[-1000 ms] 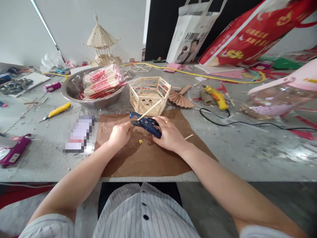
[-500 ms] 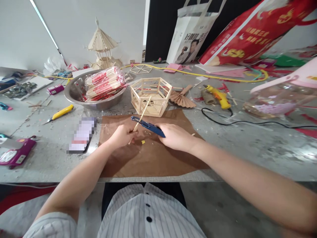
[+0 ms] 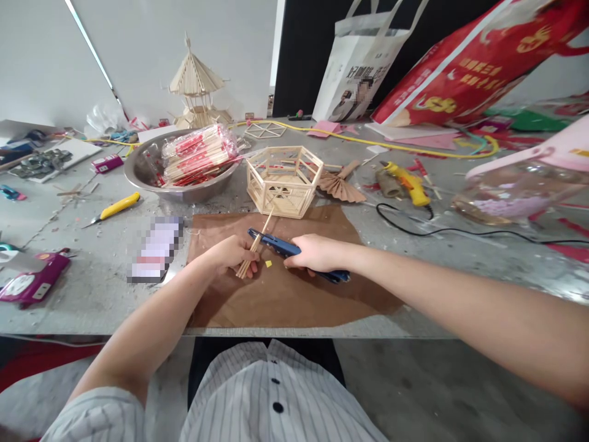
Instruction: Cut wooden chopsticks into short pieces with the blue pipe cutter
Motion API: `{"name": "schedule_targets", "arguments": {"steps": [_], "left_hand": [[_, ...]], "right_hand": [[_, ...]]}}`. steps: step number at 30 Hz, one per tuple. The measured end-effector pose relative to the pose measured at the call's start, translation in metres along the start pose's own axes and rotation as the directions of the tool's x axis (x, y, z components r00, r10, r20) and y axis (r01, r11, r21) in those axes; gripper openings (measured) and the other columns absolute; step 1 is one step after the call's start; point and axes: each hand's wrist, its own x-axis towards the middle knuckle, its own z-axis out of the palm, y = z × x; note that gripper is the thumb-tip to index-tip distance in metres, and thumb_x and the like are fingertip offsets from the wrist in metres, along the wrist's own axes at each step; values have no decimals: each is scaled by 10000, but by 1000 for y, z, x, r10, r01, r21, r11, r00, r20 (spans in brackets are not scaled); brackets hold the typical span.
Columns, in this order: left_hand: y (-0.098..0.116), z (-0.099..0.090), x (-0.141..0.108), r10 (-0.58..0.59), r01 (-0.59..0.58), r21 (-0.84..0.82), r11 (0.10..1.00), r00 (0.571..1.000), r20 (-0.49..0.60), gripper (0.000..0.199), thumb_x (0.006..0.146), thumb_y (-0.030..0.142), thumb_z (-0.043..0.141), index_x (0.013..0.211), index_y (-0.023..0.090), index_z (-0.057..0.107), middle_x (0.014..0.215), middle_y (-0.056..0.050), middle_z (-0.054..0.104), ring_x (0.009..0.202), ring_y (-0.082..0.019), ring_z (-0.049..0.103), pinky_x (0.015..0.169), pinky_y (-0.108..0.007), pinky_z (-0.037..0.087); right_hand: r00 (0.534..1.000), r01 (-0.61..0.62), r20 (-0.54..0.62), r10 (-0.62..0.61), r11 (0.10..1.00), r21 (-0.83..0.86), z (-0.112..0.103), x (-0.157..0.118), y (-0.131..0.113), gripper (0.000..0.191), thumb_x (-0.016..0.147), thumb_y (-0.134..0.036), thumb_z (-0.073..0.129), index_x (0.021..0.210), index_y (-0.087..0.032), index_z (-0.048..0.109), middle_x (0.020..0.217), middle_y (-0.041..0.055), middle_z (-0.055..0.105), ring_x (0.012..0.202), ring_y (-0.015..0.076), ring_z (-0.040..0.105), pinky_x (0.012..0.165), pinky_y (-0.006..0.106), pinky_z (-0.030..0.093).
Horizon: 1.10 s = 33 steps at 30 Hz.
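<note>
My left hand (image 3: 239,253) is closed around several thin wooden sticks (image 3: 247,263), which look like chopsticks. One stick juts out past the others, toward the stick frame. My right hand (image 3: 317,253) grips a blue hand cutter (image 3: 278,244); its handle end shows beyond my palm. The cutter's tip lies across the longer stick, just beyond my left fingers. Whether the jaws are closed on it is too small to tell. Both hands are over a brown sheet (image 3: 285,307), where a small yellow scrap (image 3: 269,264) lies between them. Behind stands a hexagonal stick frame (image 3: 285,205).
A metal basin (image 3: 184,193) holds packs of chopsticks (image 3: 200,153). Left are a phone (image 3: 156,248), a yellow utility knife (image 3: 119,205) and a purple box (image 3: 34,279). Right are a paper fan (image 3: 343,184), a yellow glue gun (image 3: 409,184) with black cord, and a pink-lidded container (image 3: 510,190).
My right hand has turned, so more of the blue cutter's rear end shows. The bundled stick ends in my left hand are now visible, and the longer stick points lower.
</note>
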Motion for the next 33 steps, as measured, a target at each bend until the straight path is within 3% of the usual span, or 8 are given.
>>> {"name": "schedule_targets", "arguments": {"steps": [4,13,18,24,27,30,33], "left_hand": [[0,0,0,-21,21,2,1000,1000,10,125,604,228,599,606,106,571,516,-46,593,440,-139,558,431,-245,447],[0,0,2,-47,47,-32,998,999,4,147,592,245,614,619,107,571,524,-49,598,432,-140,555,435,-254,449],[2,1,1,-45,45,-27,999,999,-3,183,586,270,627,637,104,569,523,-46,597,436,-138,554,436,-246,445],[3,-2,-5,-13,17,-58,998,997,74,299,589,349,635,708,77,593,618,-87,623,498,-137,571,480,-247,453],[1,-6,-7,55,-43,-122,992,994,99,348,597,377,637,774,81,587,704,-102,633,564,-140,589,523,-249,459],[-1,-9,-6,165,-155,-220,963,986,28,324,620,359,631,807,100,576,750,-91,633,613,-139,599,566,-254,461],[-1,-11,-4,250,-277,-319,906,960,-123,271,640,334,624,800,121,574,763,-67,632,642,-134,603,625,-274,465]], "right_hand": [[1000,-2,3,2,999,49,2,2,1,230,649,-324,512,809,-169,454,684,37,618,441,126,554,371,209,380],[1000,-1,-2,1,998,68,5,6,6,190,671,-297,505,805,-168,464,629,23,602,403,114,529,376,204,363],[989,-1,-146,0,1000,-7,15,13,16,248,630,-334,548,795,-167,469,628,26,590,385,104,501,358,200,331],[992,-3,118,-34,955,297,7,5,19,219,688,-326,487,842,-182,429,615,7,582,402,110,517,371,211,381],[988,27,133,-77,938,346,-4,-7,15,213,682,-322,498,829,-176,446,678,20,589,474,110,541,410,208,401],[997,48,40,-58,971,234,-14,-18,15,273,692,-348,491,899,-170,481,727,37,599,536,120,554,459,213,409],[968,48,-242,-69,995,-90,-21,-22,26,443,684,-418,496,1067,-196,461,855,67,605,665,171,576,569,261,424]]}}
